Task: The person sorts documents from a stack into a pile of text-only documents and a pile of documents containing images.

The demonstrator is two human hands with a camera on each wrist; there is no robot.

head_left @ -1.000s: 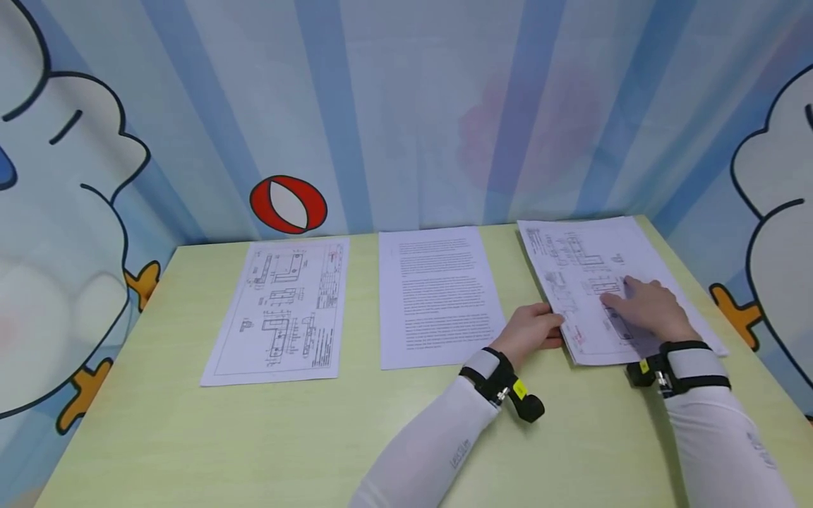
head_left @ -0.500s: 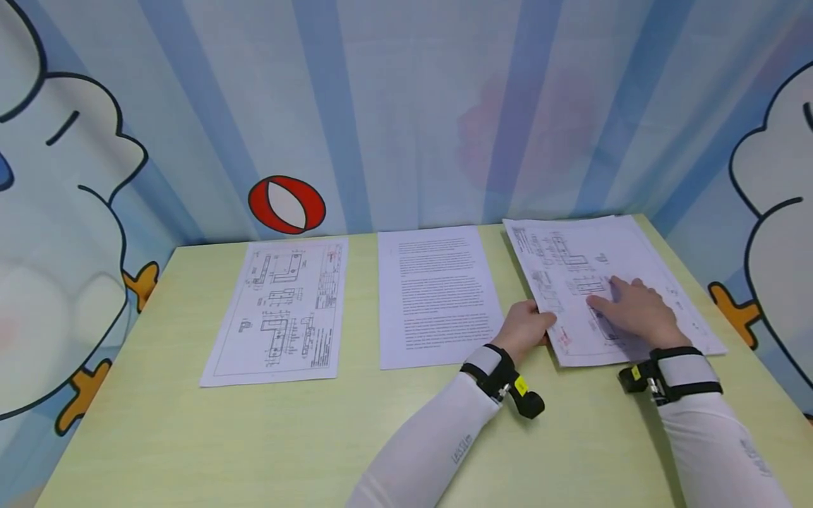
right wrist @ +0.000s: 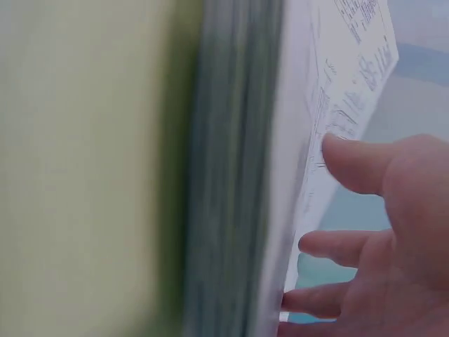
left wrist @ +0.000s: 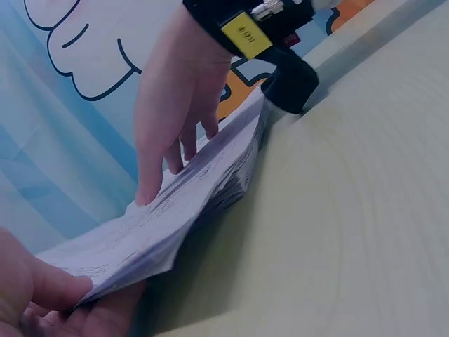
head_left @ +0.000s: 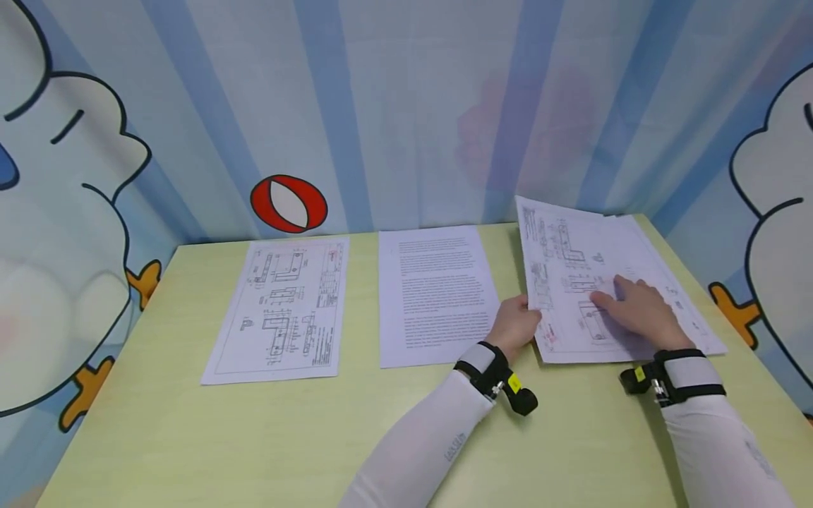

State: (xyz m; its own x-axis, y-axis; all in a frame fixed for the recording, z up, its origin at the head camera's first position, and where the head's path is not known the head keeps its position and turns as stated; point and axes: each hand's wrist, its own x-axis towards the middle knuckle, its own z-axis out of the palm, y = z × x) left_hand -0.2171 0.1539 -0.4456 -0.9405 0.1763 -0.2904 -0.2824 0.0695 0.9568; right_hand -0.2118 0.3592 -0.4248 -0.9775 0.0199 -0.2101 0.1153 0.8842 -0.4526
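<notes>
At the table's right side lies a stack of paper sheets [right wrist: 235, 175], its top sheet [head_left: 559, 247] printed with technical drawings. My left hand [head_left: 516, 326] pinches that sheet's left edge, thumb above and fingers beneath, and the edge is lifted and bent upward. In the left wrist view the thumb [left wrist: 59, 288] presses on the paper's near corner. My right hand [head_left: 644, 310] rests on the top of the stack with fingers spread and fairly straight. The fingertips touch the paper in the left wrist view. How many sheets the left hand holds cannot be told.
A page of printed text [head_left: 438, 296] lies in the middle of the pale table [head_left: 254, 444]. Farther left lies another drawing sheet [head_left: 279, 310]. A striped cartoon curtain [head_left: 406, 106] rises along the table's back edge. Both wrists wear strapped black cameras.
The stack's left edge first shifted left with my left hand, then bent upward, its far corner rising. My left hand has moved slightly left; my right hand moved slightly left and stays on the stack.
</notes>
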